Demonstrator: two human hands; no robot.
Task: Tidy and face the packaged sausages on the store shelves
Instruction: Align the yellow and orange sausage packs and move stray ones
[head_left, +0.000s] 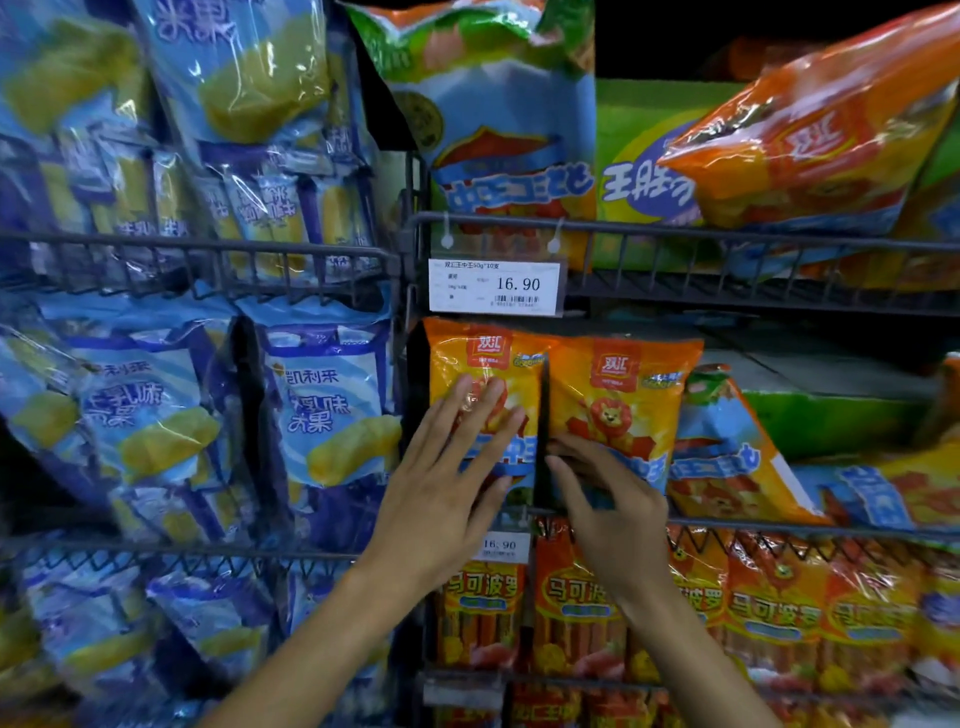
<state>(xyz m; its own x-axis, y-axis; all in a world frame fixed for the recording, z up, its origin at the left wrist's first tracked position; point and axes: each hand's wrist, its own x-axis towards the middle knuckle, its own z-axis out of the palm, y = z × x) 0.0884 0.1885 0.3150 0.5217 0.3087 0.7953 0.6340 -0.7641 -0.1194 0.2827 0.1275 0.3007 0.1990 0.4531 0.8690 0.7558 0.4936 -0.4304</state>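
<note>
The head view looks at wire store shelves packed with bagged food. On the middle shelf, two orange sausage bags stand upright side by side, fronts facing out. The left sausage bag (480, 384) has the left hand (447, 483) laid flat against its front, fingers straight and spread, pressing and not grasping. The right sausage bag (621, 400), printed with a cartoon lion, stands just beside it, with a thin dark gap between the two. The right hand (605, 499) is at this bag's lower left corner, fingers curled around the bottom edge and pinching it.

To the right, a fallen sausage bag (727, 457) lies tilted, leaning against the lion bag, its print upside down. A white price tag (494, 286) reading 16.90 hangs from the wire rail (727, 244) of the shelf above. On that upper shelf, a tall sausage bag (498, 130) stands upside down and an orange bag (810, 150) lies slanted. Below the hands, red-orange sausage packs (576, 608) stand in a row. The left bays hold blue rice cracker bags (322, 400).
</note>
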